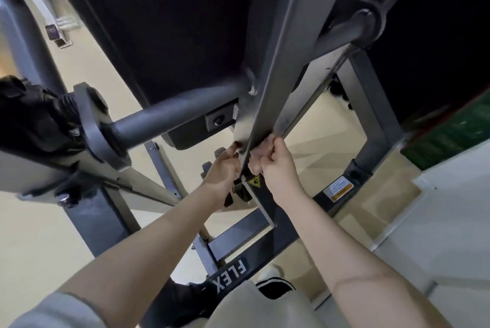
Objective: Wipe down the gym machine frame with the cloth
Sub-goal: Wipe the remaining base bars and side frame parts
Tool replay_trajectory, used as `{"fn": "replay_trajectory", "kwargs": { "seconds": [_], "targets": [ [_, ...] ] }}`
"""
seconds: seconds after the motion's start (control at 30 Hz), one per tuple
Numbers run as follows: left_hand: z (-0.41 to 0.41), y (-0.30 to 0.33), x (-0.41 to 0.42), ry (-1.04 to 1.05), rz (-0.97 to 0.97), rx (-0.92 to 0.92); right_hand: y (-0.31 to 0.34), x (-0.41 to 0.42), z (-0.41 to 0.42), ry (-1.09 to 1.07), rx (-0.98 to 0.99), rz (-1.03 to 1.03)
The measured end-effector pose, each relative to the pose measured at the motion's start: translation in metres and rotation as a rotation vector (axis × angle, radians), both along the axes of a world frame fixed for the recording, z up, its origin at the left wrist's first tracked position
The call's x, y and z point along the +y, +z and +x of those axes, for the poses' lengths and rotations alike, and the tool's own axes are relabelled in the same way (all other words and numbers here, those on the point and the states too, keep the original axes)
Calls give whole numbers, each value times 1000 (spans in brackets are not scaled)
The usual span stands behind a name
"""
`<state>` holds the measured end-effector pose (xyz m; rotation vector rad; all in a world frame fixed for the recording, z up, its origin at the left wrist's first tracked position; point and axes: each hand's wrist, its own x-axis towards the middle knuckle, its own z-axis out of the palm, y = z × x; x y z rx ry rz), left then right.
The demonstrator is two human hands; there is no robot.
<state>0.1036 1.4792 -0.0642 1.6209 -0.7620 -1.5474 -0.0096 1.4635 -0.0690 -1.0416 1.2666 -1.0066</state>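
Wrapped round the lower end of the slanted frame bar point(286, 67) sits the pale cloth point(258, 154), pinched on one side by the right hand point(278, 166) and on the other by the left hand point(222, 171), both grips closed on it. Long axis of the bar running up and away from both hands, equally near. Below the bar, the base beam point(265, 242) on a pale floor point(39, 235); judged roomy enough for an upward slide.
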Motion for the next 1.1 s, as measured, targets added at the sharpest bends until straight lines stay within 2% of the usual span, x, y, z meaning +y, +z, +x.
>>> {"fn": "replay_trajectory", "kwargs": {
  "seconds": [0.1,0.17,0.27,0.4,0.47,0.57,0.67,0.77,0.83,0.9,1.03,1.1],
  "targets": [
    [3,6,2,36,-9,4,-5,9,-5,26,206,-120],
    [5,9,1,-6,-17,46,-9,12,-1,20,341,-113],
    [11,8,-2,-49,10,29,0,5,3,-79,374,-139],
    [16,2,-7,-11,12,37,21,3,-5,-130,200,-277],
    [14,2,-6,-47,16,15,21,8,-1,-116,235,-310],
    [13,10,-1,-68,-20,62,15,9,13,-58,255,-162],
    [13,13,-1,-115,-35,33,26,15,18,-45,32,-66],
    [13,14,5,-197,-98,-98,39,20,8,-24,-181,-214],
    [15,20,14,-210,-175,-124,45,19,4,-37,-136,-277],
    [17,33,23,-234,-283,-111,44,20,8,-103,10,-319],
    [21,54,34,-298,-384,-92,41,26,32,-167,-18,-108],
    [23,56,34,-311,-395,-57,45,25,34,-200,133,-125]
  ]
}}
